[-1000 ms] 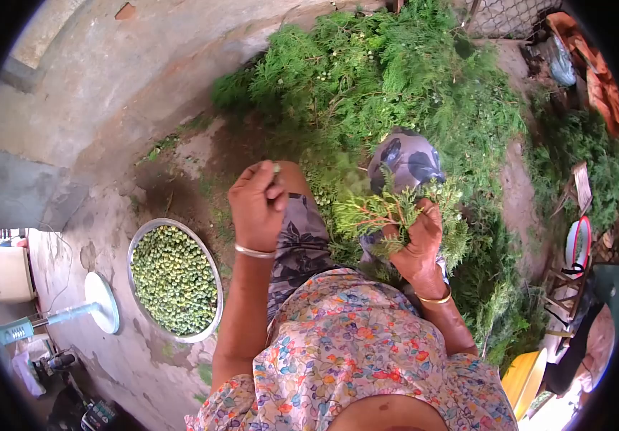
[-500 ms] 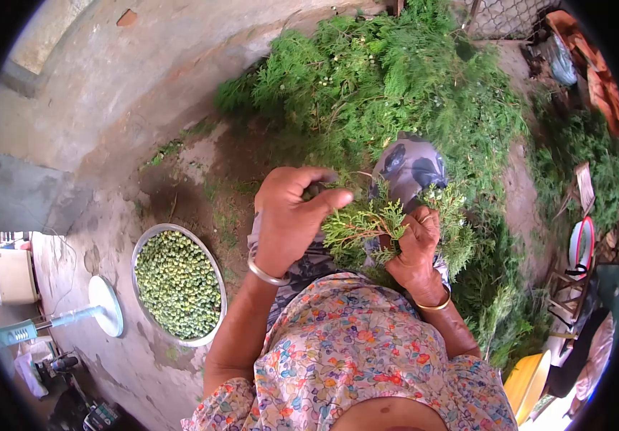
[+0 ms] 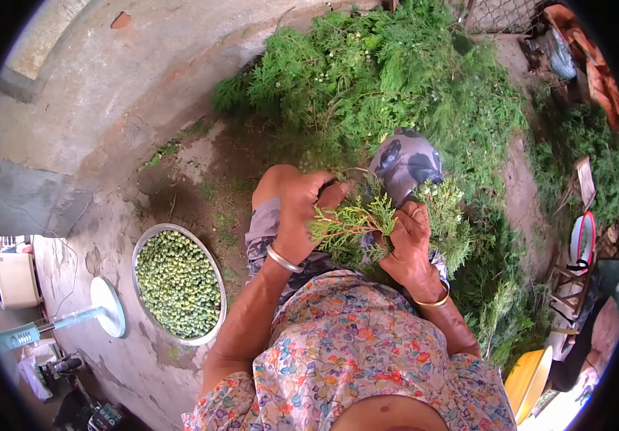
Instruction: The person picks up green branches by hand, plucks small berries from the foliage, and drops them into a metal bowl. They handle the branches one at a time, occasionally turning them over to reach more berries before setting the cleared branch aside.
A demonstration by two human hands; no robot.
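My right hand point(image 3: 408, 241), with a gold bangle at its wrist, is closed around a leafy green conifer sprig point(image 3: 352, 221) above my lap. My left hand point(image 3: 302, 219), wearing a silver bangle, is at the sprig's left side. Its fingers are curled, and thumb and forefinger are drawn close together near the upper twigs; what lies inside them is hidden. More foliage point(image 3: 446, 215) with small pale cones shows beyond my right hand. To the left on the ground stands a round metal basin point(image 3: 222, 287) filled with small green cones point(image 3: 177, 284).
A large heap of cut conifer branches point(image 3: 396, 79) lies ahead and down the right side. A pale blue fan point(image 3: 108, 307) is at the left. A yellow basin point(image 3: 528, 381) sits at lower right. A concrete wall point(image 3: 144, 65) rises at upper left.
My left hand has turned and its thumb and forefinger, apart before, have drawn together by the sprig. My right hand has shifted slightly left, still gripping the sprig.
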